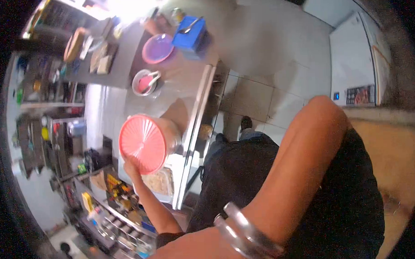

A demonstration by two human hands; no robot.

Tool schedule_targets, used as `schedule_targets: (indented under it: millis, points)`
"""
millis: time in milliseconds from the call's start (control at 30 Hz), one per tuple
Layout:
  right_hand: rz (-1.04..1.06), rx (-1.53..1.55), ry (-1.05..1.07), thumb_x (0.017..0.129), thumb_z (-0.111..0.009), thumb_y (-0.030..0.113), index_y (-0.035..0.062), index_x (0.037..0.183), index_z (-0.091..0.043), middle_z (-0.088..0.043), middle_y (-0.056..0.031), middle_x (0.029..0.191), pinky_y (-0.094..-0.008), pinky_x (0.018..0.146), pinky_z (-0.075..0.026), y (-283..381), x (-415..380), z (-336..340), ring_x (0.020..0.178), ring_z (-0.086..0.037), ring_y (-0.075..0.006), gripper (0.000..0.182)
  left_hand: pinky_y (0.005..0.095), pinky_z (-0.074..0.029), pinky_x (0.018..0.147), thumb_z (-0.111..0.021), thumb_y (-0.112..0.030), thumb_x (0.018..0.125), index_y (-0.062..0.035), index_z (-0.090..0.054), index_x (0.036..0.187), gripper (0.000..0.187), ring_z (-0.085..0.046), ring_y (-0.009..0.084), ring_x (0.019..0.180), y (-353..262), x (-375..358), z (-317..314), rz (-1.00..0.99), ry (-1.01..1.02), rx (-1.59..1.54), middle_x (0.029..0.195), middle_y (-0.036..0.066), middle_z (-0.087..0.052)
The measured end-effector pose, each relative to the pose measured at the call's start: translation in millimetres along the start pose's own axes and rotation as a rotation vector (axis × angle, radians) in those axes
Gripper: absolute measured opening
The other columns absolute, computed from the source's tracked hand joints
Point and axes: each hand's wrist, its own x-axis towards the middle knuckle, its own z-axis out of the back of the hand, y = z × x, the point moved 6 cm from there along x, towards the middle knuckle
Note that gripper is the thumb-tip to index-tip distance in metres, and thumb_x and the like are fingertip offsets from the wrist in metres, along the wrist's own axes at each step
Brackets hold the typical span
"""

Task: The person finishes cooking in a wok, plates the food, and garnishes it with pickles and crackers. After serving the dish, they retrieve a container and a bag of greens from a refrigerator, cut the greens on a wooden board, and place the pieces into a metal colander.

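A large round tub (172, 137) with a ribbed coral-pink lid (144, 141) stands on the metal counter. My left hand (132, 167) is at the lid's edge, its fingers curled against the rim and partly hard to make out. Beside that hand lies a clear rectangular container (159, 182) with pale contents. My right arm, wearing silver bangles, bends across the front of the view; its hand is beyond the lower edge. Further along the counter is a white bowl (137, 88) holding something pink and a white spoon.
A pink-purple bowl (158, 49) and a blue box (189, 34) with a spoon on top sit at the counter's far end. Crowded shelves (47, 130) line the left. White freezers (351, 60) stand to the right across the tiled floor (254, 98).
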Motion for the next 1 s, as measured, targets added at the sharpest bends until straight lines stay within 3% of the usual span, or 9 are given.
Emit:
schedule_targets:
  millis: [67,100,133,167,267,367,600,900,1000]
  points:
    - [-0.117,-0.152,0.126,0.084,-0.054,0.006,0.0009,0.091,-0.063,-0.062,-0.0120,0.082,-0.0585,0.112,-0.003,-22.2,28.0,-22.2,0.090,-0.063,-0.0216,0.012,0.0493,-0.045,0.058,-0.038,-0.042,0.092,0.0000,-0.063,0.096,0.049,-0.058,0.0379,0.065,-1.3,0.8,-4.7,-0.106,0.048,0.223,0.072,0.022,-0.061]
    - [0.158,-0.384,0.344,0.088,-0.049,0.020,-0.0017,0.106,-0.057,-0.064,-0.0214,0.091,-0.0384,0.075,-0.051,-53.1,48.3,-29.9,0.064,-0.063,-0.0258,0.029,0.0507,-0.045,0.061,-0.038,-0.038,0.092,-0.0004,-0.062,0.087,0.045,-0.059,0.0403,0.069,-0.8,-0.4,-6.6,-0.143,0.132,0.279,0.074,0.024,-0.061]
    - [0.095,-0.370,0.284,0.084,-0.051,0.013,-0.0013,0.114,-0.046,-0.059,-0.0218,0.098,-0.0420,0.081,-0.047,-58.3,46.7,-13.3,0.078,-0.062,-0.0305,0.033,0.0508,-0.045,0.066,-0.040,-0.034,0.090,-0.0011,-0.060,0.080,0.039,-0.059,0.0389,0.072,-27.4,-11.8,13.6,0.031,-0.005,0.024,0.076,0.021,-0.062]
    - [0.036,-0.371,0.229,0.080,-0.053,0.006,-0.0010,0.121,-0.036,-0.054,-0.0223,0.105,-0.0455,0.088,-0.043,-58.5,50.5,11.7,0.092,-0.061,-0.0352,0.046,0.0517,-0.045,0.068,-0.042,-0.030,0.091,-0.0007,-0.060,0.082,0.035,-0.059,0.0390,0.074,-20.1,-10.5,-0.2,-0.250,0.015,0.301,0.079,0.020,-0.063]
    - [0.212,-0.917,-0.242,0.078,-0.060,0.011,-0.0018,0.121,-0.046,-0.054,-0.0239,0.112,-0.0451,0.094,-0.040,-152.0,118.5,135.2,0.107,-0.052,-0.0367,0.047,0.0482,-0.047,0.075,-0.057,-0.044,0.084,0.0049,-0.059,0.089,0.049,-0.060,0.0426,0.083,-68.1,-36.2,60.7,0.355,-0.236,-0.155,0.087,0.025,-0.063]
    - [-0.153,-1.381,-0.455,0.085,-0.057,0.028,-0.0005,0.121,-0.046,-0.049,-0.0244,0.121,-0.0474,0.096,-0.040,-260.6,156.6,257.6,0.115,-0.046,-0.0390,0.047,0.0499,-0.047,0.074,-0.058,-0.045,0.084,0.0041,-0.057,0.089,0.050,-0.061,0.0429,0.084,-83.5,-46.1,70.4,0.438,-0.197,-0.182,0.088,0.025,-0.063]
    - [-0.335,-1.475,-0.487,0.067,-0.076,0.015,0.0000,0.108,-0.056,-0.065,-0.0168,0.102,-0.0400,0.081,-0.051,-293.4,168.3,293.0,0.093,-0.064,-0.0293,0.048,0.0510,-0.047,0.070,-0.057,-0.033,0.087,-0.0028,-0.054,0.090,0.030,-0.061,0.0407,0.081,-83.2,-57.2,58.5,0.405,-0.398,-0.209,0.086,0.021,-0.061]
    - [-0.275,-1.366,-0.617,0.068,-0.068,0.002,0.0003,0.102,-0.056,-0.067,-0.0103,0.079,-0.0302,0.049,-0.052,-248.9,188.6,282.3,0.059,-0.066,-0.0195,0.036,0.0507,-0.047,0.066,-0.056,-0.030,0.089,-0.0035,-0.050,0.093,0.027,-0.061,0.0416,0.075,-80.8,-44.4,80.2,0.336,-0.327,-0.387,0.080,0.023,-0.060]
    - [-0.328,-1.401,-0.626,0.068,-0.069,0.005,0.0011,0.100,-0.058,-0.067,-0.0123,0.079,-0.0338,0.056,-0.053,-254.7,189.3,283.9,0.065,-0.066,-0.0230,0.034,0.0485,-0.047,0.069,-0.057,-0.029,0.088,-0.0035,-0.052,0.091,0.026,-0.060,0.0400,0.080,-82.1,-49.0,67.9,0.359,-0.353,-0.395,0.087,0.021,-0.058]
